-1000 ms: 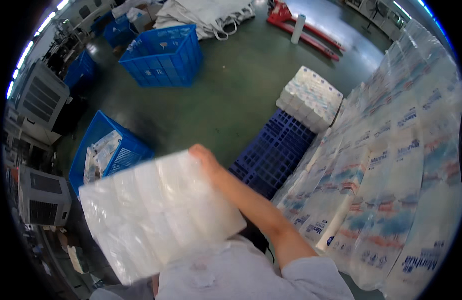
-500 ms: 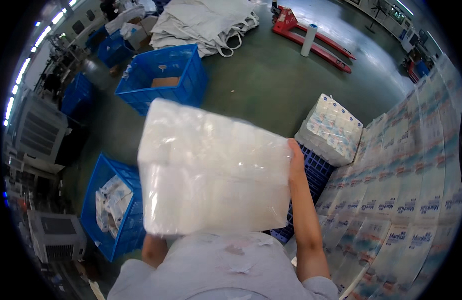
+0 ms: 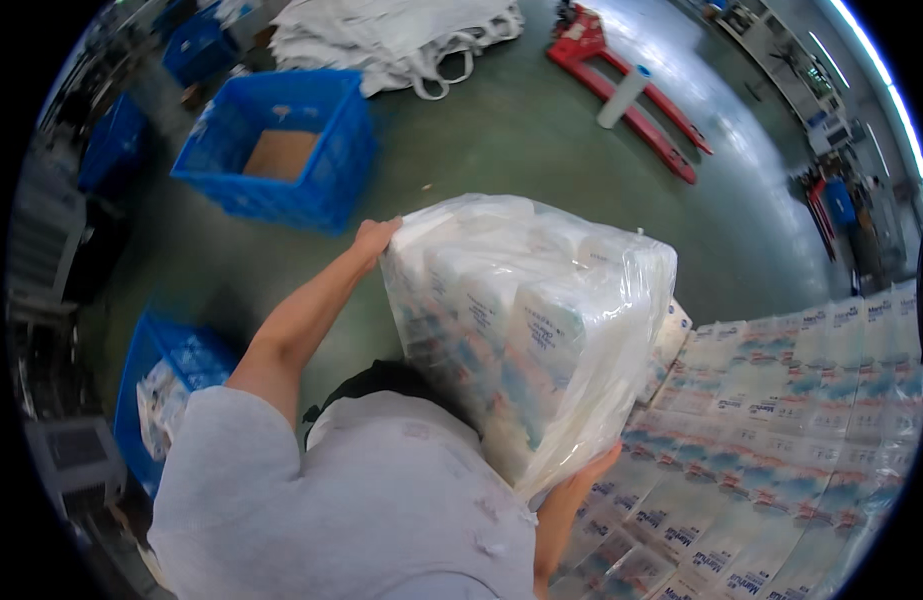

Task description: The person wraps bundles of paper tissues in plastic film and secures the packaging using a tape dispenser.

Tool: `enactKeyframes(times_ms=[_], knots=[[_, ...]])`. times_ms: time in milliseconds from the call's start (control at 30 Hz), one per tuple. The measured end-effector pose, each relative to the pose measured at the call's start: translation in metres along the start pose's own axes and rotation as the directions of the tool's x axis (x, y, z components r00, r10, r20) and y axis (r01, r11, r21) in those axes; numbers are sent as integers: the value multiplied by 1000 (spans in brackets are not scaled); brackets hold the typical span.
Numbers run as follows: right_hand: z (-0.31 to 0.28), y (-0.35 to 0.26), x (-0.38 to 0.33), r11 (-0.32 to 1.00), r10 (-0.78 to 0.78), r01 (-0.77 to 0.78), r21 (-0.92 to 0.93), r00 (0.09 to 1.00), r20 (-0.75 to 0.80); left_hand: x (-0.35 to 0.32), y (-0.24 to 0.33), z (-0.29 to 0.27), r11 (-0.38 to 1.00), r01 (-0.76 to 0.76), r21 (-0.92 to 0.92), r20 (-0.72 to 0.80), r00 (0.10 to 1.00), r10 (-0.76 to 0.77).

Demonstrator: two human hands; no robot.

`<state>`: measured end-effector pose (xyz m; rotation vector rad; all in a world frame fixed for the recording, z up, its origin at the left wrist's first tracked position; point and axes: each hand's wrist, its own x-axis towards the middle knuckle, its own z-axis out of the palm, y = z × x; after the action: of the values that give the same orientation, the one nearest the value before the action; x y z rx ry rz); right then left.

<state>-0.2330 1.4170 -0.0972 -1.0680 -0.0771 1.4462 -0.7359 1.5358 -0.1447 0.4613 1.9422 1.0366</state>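
A large bundle of white tissue packs (image 3: 501,310) in clear plastic wrap is held tilted in front of my body. My left hand (image 3: 379,238) grips its far left corner, the arm stretched forward. Lower down, my right hand (image 3: 593,468) holds the near right corner, where the wrap is gathered in folds; part of that hand is behind the bundle. Blue and pink print shows through the film on the side facing me. Just to the right rises a stack of similar wrapped packs (image 3: 771,420). Another bundle (image 3: 669,340) peeks out behind the held one, mostly hidden.
An open blue crate (image 3: 331,165) with cardboard in it stands ahead on the left. A second blue crate (image 3: 141,400) holding crumpled wrappers is beside me at left. White sacks (image 3: 371,40) lie in a pile at the back. A red pallet jack (image 3: 641,120) carries a white roll (image 3: 623,98).
The bundle has swung to the right and turned, so its printed side now shows. My left hand has come into view at its far corner; my right hand has moved lower and nearer.
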Motion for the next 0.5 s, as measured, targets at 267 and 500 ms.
enactKeyframes(times_ms=[267, 500], knots=[[-2, -90, 94, 977, -81, 126, 174, 965, -248, 79, 147, 197, 953, -159, 256, 306, 949, 76], [-53, -183, 178, 939, -150, 266, 219, 888, -434, 88, 233, 368, 919, -149, 365, 480, 876, -49]])
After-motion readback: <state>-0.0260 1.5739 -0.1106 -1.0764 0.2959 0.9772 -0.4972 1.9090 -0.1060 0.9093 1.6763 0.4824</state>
